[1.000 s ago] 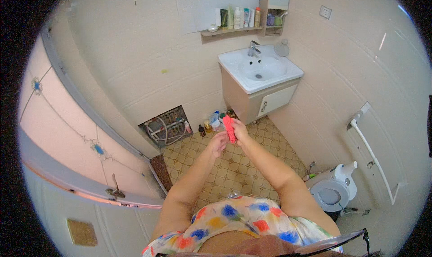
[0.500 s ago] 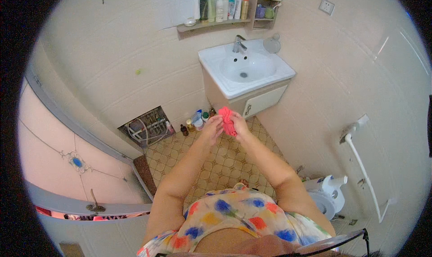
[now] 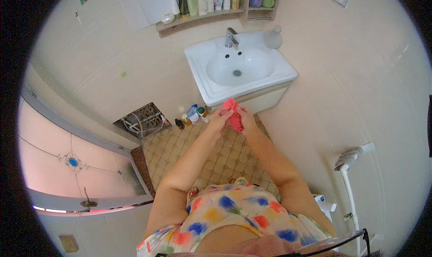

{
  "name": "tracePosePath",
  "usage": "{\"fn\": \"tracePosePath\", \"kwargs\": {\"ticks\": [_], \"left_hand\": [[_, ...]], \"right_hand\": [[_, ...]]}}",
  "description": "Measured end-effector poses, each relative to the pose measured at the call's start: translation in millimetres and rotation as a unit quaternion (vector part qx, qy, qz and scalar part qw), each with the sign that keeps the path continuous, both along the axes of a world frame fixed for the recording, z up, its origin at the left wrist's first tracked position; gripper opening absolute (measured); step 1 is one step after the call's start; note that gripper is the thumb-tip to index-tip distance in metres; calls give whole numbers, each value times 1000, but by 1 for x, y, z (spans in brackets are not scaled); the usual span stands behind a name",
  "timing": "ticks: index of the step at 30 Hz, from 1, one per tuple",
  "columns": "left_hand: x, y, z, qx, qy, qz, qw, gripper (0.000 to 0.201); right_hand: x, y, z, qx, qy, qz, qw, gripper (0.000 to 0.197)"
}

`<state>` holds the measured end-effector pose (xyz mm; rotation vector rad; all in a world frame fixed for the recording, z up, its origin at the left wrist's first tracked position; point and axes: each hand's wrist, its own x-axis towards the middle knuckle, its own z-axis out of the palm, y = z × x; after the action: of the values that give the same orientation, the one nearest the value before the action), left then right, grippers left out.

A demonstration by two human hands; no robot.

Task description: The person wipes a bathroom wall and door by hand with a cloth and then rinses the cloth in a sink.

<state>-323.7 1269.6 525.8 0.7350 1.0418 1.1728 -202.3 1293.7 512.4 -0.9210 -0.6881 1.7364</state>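
Observation:
A crumpled pinkish-red cloth (image 3: 235, 120) is bunched between my two hands, just in front of the sink's near edge. My left hand (image 3: 221, 116) grips its left side, fingers curled against the folds. On the other side my right hand (image 3: 245, 119) is closed round the cloth. Beyond them is the white sink (image 3: 202, 72) with its chrome faucet (image 3: 231, 38). No water shows running from it. A clear round cup-like thing (image 3: 272, 39) rests at the sink's right back corner.
Above the sink, a shelf (image 3: 198, 22) carries several bottles and tubes. Small bottles and jars (image 3: 192, 115) stand on the tiled floor (image 3: 216, 167) left of the cabinet. A wall recess (image 3: 143, 120) holds hoses. White pipe (image 3: 350, 194) runs down the right wall; a glazed door (image 3: 72, 158) is at left.
My view has shifted, so the sink looks nearer. Both hands have moved slightly closer to the sink with the cloth, and my left hand now has a fuller grip on it.

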Motion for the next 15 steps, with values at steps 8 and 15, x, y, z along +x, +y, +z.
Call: {"fn": "tracePosePath", "kwargs": {"ticks": [8, 15], "left_hand": [[18, 51, -7, 66, 116, 18, 991, 18], [-38, 106, 16, -1, -87, 67, 994, 16]], "right_hand": [[41, 34, 7, 29, 36, -28, 999, 21], [42, 72, 17, 15, 43, -140, 989, 22]]}}
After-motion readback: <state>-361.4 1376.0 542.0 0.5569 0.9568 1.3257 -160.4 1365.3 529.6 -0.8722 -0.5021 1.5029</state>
